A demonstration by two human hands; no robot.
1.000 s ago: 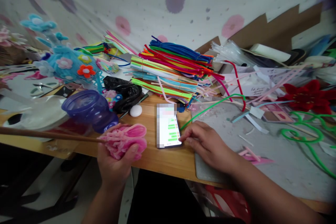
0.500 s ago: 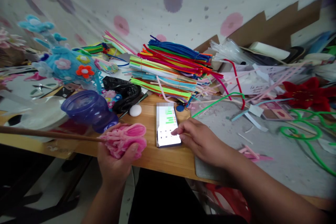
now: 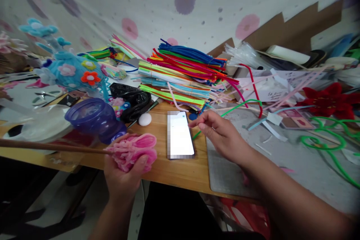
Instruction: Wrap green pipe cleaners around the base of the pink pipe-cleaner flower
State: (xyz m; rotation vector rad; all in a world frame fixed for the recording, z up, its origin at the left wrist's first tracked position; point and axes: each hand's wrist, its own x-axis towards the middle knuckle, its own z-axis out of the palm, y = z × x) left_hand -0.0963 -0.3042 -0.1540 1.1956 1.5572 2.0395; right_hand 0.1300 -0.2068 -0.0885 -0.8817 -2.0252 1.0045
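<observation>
My left hand [image 3: 123, 180] is closed around a pink pipe-cleaner flower [image 3: 137, 152], its looped petals facing right. A long brown stem [image 3: 56, 146] runs from the flower out to the left. To the right of it a smartphone [image 3: 180, 135] lies on the wooden table, its screen lit mostly white and partly blurred out. My right hand [image 3: 221, 131] hovers at the phone's right edge with nothing in it. Its index finger reaches toward the screen, the thumb is a little apart, and the other fingers are loosely bent.
Behind the phone lie stacked bundles of coloured pipe cleaners [image 3: 180, 71]. A purple vase [image 3: 92, 116], a white ball [image 3: 145, 119] and a black plastic bag [image 3: 132, 97] stand left. On the right, a grey mat [image 3: 230, 172] carries scraps, green pipe cleaners [image 3: 323, 146] and a red flower [image 3: 329, 99].
My right hand has lifted off the phone screen and moved up and slightly right. The screen went from green bars and keys to mostly white. My left hand stays almost still.
</observation>
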